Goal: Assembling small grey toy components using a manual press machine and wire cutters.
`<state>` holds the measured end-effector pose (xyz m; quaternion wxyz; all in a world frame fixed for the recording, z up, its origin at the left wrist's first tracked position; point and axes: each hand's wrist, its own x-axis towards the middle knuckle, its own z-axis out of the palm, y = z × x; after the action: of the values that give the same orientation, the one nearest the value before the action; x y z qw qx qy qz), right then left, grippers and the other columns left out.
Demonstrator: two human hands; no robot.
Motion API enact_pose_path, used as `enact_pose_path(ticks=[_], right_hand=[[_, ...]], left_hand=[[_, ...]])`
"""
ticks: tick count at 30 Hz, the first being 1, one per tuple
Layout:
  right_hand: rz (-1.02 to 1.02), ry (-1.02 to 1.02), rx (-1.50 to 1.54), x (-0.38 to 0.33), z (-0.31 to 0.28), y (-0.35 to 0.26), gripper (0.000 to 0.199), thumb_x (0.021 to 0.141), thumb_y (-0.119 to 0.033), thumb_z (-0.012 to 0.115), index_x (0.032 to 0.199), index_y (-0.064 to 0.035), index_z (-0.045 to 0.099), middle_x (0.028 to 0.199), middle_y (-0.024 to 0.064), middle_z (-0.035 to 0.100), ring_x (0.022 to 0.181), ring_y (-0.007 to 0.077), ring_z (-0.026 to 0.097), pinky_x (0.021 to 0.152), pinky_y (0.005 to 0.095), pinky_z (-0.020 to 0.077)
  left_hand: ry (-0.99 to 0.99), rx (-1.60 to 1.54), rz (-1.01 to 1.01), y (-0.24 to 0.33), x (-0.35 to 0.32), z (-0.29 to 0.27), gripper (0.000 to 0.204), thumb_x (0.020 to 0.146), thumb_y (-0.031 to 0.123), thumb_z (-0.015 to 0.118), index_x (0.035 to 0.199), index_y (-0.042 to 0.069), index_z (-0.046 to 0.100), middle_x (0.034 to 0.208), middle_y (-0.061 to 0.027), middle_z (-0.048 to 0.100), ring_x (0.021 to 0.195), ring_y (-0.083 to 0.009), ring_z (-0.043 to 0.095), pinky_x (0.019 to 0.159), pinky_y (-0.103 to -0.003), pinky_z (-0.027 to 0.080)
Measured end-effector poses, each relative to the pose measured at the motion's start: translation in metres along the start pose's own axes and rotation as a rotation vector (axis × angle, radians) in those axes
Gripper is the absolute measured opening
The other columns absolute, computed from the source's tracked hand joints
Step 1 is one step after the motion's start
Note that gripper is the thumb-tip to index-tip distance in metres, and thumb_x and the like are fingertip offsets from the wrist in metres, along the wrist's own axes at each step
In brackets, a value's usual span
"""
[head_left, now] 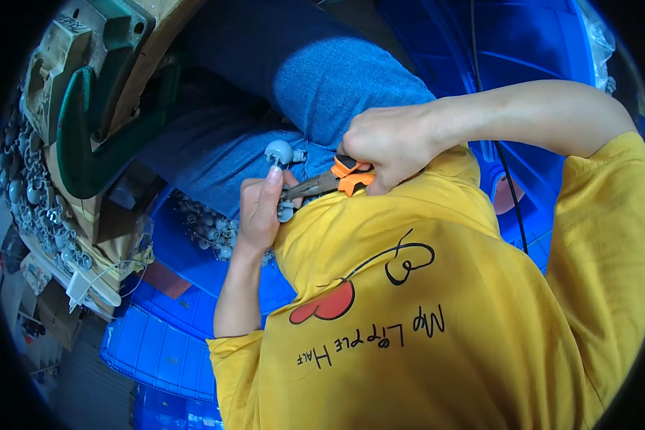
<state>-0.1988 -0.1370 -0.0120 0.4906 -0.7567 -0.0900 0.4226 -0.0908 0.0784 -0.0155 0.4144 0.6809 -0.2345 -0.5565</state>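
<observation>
My left hand (259, 208) is closed around a small grey plastic part, with the thumb pressing on it. The part has a rounded, dome-like end (281, 150) above the thumb and another grey piece (285, 211) below the fingers. My right hand (390, 147) is wrapped around a hand tool with orange-and-black handles (351, 175). Its flat, dark metal end (312, 188) reaches left to the plastic part at my left fingers. Whether it is a blade or a pair of jaws, I cannot tell. Both hands are close to my yellow shirt, over my lap.
Many grey plastic parts lie heaped on a surface (32, 186) at far left; more (215, 229) are in a blue container below my left hand. A dark green metal clamp-like frame (86, 143) stands at upper left. Blue bins (165, 344) surround me. A black cable (505, 172) hangs at right.
</observation>
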Motion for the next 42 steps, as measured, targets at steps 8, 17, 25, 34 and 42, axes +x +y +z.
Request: enact_pose_path(ticks=[8,17,25,34,42], right_hand=[[0.061,0.029,0.481,-0.007,-0.002,0.011,0.046,0.082,-0.040,0.070,0.097,0.0008,0.055,0.067,0.0010,0.053,0.059,0.0128,0.049,0.055,0.0283,0.0401],[-0.070,0.233,0.048,-0.007,0.001,0.012,0.056,0.075,-0.046,0.074,0.098,0.0011,0.052,0.057,0.0062,0.048,0.053,0.0206,0.053,0.050,0.0329,0.0386],[-0.079,-0.003,0.214,-0.011,-0.024,-0.026,0.035,0.070,-0.028,0.076,0.082,-0.0001,0.058,0.057,0.0023,0.049,0.050,0.0147,0.047,0.047,0.0290,0.0356],[0.025,-0.346,0.663,0.005,-0.012,-0.015,0.028,0.076,-0.022,0.075,0.076,-0.0053,0.052,0.061,-0.0064,0.044,0.056,0.0055,0.039,0.050,0.0241,0.0304],[0.055,-0.347,0.461,-0.002,-0.009,-0.033,0.031,0.076,-0.026,0.075,0.077,-0.0037,0.055,0.057,-0.0028,0.047,0.054,0.0079,0.041,0.049,0.0270,0.0326]], left_hand=[[-0.068,-0.321,-0.231,-0.012,-0.014,-0.016,0.071,0.099,0.052,0.019,0.063,0.002,0.054,0.050,-0.0027,0.046,0.043,-0.0107,0.040,0.046,-0.025,0.031],[0.190,-0.710,0.087,0.001,0.003,-0.012,0.071,0.096,0.062,0.016,0.074,0.003,0.051,0.058,-0.0040,0.045,0.042,-0.0105,0.034,0.044,-0.025,0.028],[0.332,-0.456,0.152,0.000,-0.003,-0.017,0.069,0.100,0.053,0.016,0.075,0.003,0.057,0.069,-0.0060,0.055,0.050,-0.0104,0.044,0.048,-0.023,0.034],[0.345,-0.300,0.239,0.011,-0.004,-0.006,0.072,0.100,0.049,0.012,0.074,0.002,0.059,0.064,-0.0054,0.054,0.059,-0.0120,0.048,0.056,-0.025,0.036],[0.369,-0.382,0.198,0.007,-0.012,0.016,0.063,0.099,0.047,0.018,0.066,0.003,0.048,0.056,-0.0061,0.040,0.048,-0.0148,0.037,0.047,-0.027,0.033]])
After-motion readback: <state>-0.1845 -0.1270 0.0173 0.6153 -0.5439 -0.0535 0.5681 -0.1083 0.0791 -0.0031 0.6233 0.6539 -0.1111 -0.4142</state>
